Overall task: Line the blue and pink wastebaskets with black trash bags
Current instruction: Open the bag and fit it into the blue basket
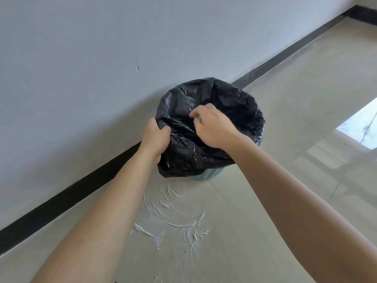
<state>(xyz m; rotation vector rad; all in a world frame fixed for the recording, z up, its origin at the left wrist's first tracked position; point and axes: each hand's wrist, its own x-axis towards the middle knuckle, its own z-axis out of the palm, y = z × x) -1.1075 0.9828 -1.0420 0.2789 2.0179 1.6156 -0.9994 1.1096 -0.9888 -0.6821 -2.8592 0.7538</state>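
Observation:
A black trash bag (pixel 230 103) is draped over the blue wastebasket (pixel 208 174), which stands on the floor against the wall. Only a strip of the basket's perforated blue wall shows below the bag, plus a sliver at the right. My left hand (pixel 155 137) grips a bunch of the bag at the basket's left rim. My right hand (pixel 212 127) reaches over the near rim and pinches the plastic just inside the opening. No pink wastebasket is in view.
A grey wall (pixel 102 58) with a black baseboard (pixel 81 188) runs diagonally behind the basket. White smeared marks (pixel 173 217) cover the beige tiled floor in front of it. A bright window reflection (pixel 359 129) lies on the floor at the right.

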